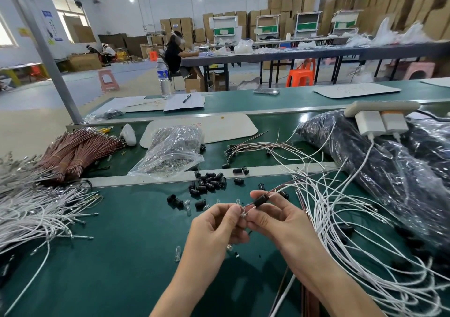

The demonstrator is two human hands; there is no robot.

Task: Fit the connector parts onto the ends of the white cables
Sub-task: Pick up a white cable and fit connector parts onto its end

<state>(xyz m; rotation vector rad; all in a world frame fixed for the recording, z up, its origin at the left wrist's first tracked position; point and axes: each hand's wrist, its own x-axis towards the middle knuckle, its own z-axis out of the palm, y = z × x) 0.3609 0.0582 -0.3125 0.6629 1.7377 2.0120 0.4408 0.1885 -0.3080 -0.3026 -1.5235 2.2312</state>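
My left hand [216, 226] pinches a small clear connector part [243, 213] at its fingertips. My right hand [275, 217] grips a black sleeve [261, 201] threaded on a cable end, and the cable [289, 185] runs off up and to the right. The two hands meet tip to tip above the green mat. Loose black sleeves [209, 183] lie in a small heap just beyond my hands. Clear parts [177, 253] are scattered on the mat. White cables [341, 209] sprawl on the right; another white bundle [31, 209] lies on the left.
A clear bag of small metal parts [173, 148] sits past the metal rail [146, 179]. Brown wire bundles [75, 151] lie at the left. A large black plastic bag [389, 166] with two chargers [379, 122] on it fills the right. A water bottle [163, 78] stands farther back.
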